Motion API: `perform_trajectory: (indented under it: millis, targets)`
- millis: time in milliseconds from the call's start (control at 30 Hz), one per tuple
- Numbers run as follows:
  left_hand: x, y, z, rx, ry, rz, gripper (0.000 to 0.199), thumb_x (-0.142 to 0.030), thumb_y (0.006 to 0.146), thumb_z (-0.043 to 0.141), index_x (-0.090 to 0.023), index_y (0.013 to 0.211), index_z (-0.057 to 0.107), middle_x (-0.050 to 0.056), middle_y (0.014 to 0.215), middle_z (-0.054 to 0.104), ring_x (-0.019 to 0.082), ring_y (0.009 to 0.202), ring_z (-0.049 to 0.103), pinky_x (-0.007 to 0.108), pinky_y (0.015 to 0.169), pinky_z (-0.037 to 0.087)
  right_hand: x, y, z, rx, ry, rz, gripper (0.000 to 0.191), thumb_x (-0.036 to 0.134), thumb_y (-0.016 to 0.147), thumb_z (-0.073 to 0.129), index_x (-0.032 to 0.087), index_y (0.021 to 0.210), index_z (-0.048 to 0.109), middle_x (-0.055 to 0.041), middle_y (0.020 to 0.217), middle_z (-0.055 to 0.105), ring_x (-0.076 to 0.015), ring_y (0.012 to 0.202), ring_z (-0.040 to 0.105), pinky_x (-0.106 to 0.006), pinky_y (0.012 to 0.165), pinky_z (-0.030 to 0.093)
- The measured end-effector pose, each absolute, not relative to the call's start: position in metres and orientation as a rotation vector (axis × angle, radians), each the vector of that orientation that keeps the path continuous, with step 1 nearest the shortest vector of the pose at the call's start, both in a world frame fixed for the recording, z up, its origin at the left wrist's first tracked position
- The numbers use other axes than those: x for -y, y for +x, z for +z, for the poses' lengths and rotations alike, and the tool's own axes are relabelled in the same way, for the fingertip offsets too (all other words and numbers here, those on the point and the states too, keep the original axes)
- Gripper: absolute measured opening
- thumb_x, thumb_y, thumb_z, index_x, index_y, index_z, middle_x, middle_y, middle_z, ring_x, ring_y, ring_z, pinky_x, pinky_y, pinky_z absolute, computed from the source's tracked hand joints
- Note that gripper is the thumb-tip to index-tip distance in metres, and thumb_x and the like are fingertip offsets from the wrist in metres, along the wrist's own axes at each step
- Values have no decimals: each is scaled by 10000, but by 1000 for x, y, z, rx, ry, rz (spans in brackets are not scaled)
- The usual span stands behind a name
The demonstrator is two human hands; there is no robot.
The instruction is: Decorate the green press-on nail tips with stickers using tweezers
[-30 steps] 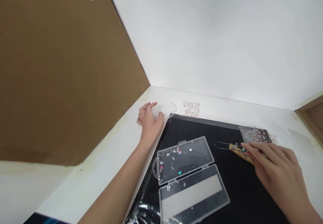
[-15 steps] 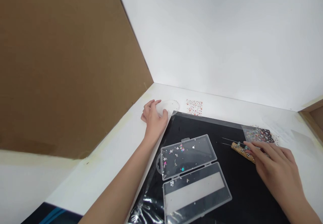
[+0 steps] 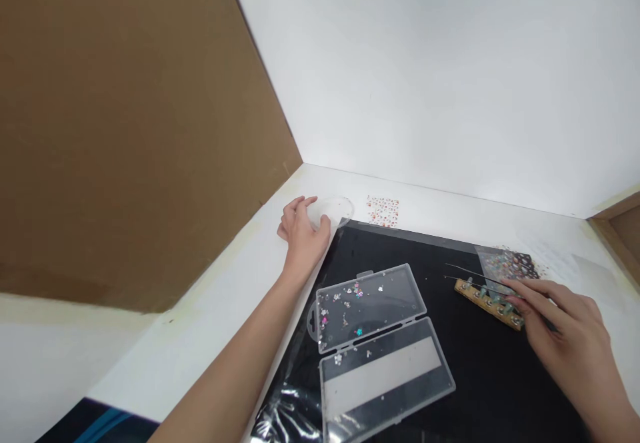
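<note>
The right hand [image 3: 565, 336] had drawn rightward, its fingers [image 3: 530, 290] pinching the tweezers [image 3: 473, 278] and uncovering the gem-studded wooden strip [image 3: 487, 304] on the black mat [image 3: 500, 376]. The left hand [image 3: 300, 236] stayed at the mat's far corner, fingers curled around a clear disc [image 3: 333, 208].

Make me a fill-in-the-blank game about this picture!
The right hand holds thin metal ____.
The left hand touches a round disc at the corner of the ____ mat.
The open box is made of ____ plastic.

Answers: tweezers, black, clear.
</note>
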State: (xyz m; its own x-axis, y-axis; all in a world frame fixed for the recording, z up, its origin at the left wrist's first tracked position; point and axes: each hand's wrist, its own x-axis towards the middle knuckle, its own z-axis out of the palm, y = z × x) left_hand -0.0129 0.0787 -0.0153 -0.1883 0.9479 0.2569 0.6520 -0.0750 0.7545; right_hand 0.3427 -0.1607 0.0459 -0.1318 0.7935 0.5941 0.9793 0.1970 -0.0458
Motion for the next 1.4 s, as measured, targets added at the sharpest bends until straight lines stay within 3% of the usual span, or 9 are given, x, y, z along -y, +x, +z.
perform_trajectory:
  millis: [267, 433, 533, 800, 1000, 1067, 1233, 1400]
  targets:
    - [-84, -15, -16, -1909, 1749, 1122, 488, -357, 904, 580, -233, 1373, 631, 173, 1569, 549, 364, 1547, 489, 643, 1362, 264, 201, 370, 50, 1806, -1786, -447, 184, 339, 1107, 640, 319, 1224, 781, -9, 1059, 790, -201, 886, 733, -371, 778, 491]
    - [-86, -13, -12, -1903, 1740, 1115, 547, -407, 877, 585, -201, 1380, 644, 201, 1619, 521, 395, 1574, 455, 685, 1364, 225, 231, 380, 38, 1581, -1911, -440, 183, 364, 1081, 666, 320, 1160, 826, -42, 1047, 783, -217, 866, 718, -331, 660, 531]
    - [-87, -13, -11, -1904, 1742, 1105, 586, -431, 858, 593, -181, 1385, 651, 224, 1631, 514, 413, 1589, 436, 699, 1358, 214, 243, 383, 30, 1521, -1946, -430, 190, 374, 1070, 681, 318, 1160, 839, -41, 1034, 796, -220, 863, 729, -333, 675, 535]
    - [-89, -16, -15, -1934, 1758, 1081, 602, -506, 830, 600, -250, 1373, 641, 177, 1639, 517, 389, 1589, 444, 717, 1364, 194, 256, 382, 23, 1453, -1991, -386, 205, 357, 1071, 677, 315, 1179, 846, -59, 1063, 807, -227, 882, 734, -309, 592, 512]
    - [-91, -16, -13, -1937, 1750, 1065, 592, -467, 825, 618, -232, 1367, 644, 192, 1641, 516, 390, 1609, 424, 733, 1360, 181, 259, 383, 22, 1456, -1983, -340, 196, 353, 1075, 672, 285, 1157, 836, -62, 1056, 808, -222, 885, 756, -289, 512, 470]
    - [-90, -15, -12, -1936, 1740, 1070, 575, -447, 835, 617, -219, 1361, 647, 197, 1637, 512, 399, 1607, 421, 717, 1364, 199, 256, 378, 25, 1482, -1967, -355, 189, 342, 1091, 654, 287, 1163, 821, -55, 1044, 800, -223, 872, 753, -307, 543, 479]
    - [-87, -13, -10, -1932, 1753, 1064, 534, -428, 877, 597, -210, 1362, 646, 195, 1617, 517, 401, 1573, 456, 689, 1365, 239, 227, 358, 45, 1739, -1803, -524, 254, 207, 1096, 646, 323, 1290, 762, -35, 1060, 783, -195, 838, 727, -365, 791, 508]
    - [-83, -14, -10, -1913, 1756, 1072, 502, -409, 910, 587, -203, 1364, 639, 207, 1610, 509, 395, 1573, 455, 682, 1366, 235, 174, 338, 57, 2036, -1649, -525, 325, 138, 1081, 637, 314, 1339, 725, -19, 1102, 810, -179, 915, 760, -349, 832, 483]
